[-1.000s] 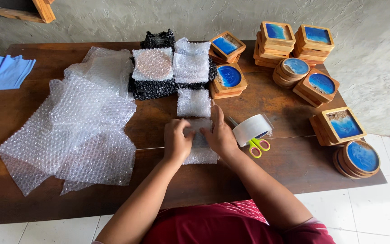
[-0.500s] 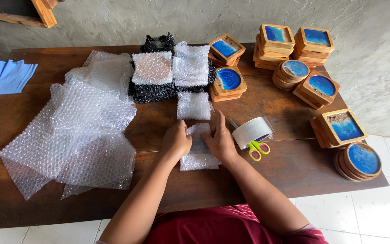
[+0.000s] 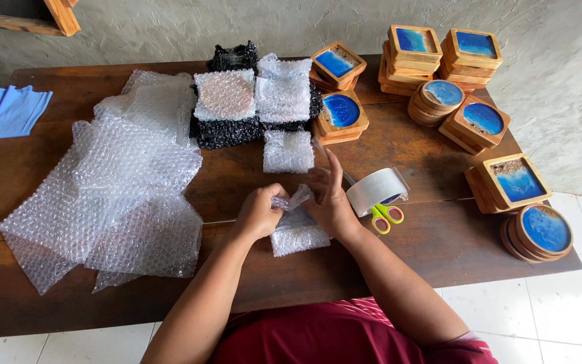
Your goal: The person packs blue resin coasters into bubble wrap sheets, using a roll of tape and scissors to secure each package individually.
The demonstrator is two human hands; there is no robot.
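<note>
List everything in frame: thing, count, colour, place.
Brown wooden table: one, fills the frame.
Loose clear bubble wrap sheets: a pile, table left.
Bubble-wrapped parcels: about four, clear over black, table back centre.
Small bubble-wrapped bundle: one, between both hands.
Wooden coasters with blue resin centres: many, square and round, stacked at right and back.
Clear packing tape roll: one, right of the hands.
Yellow-handled scissors: one, under the tape roll.
Light blue cloth: one, far left.
Left hand: pinching the bundle's wrap.
Right hand: on the bundle, fingers raised.
</note>
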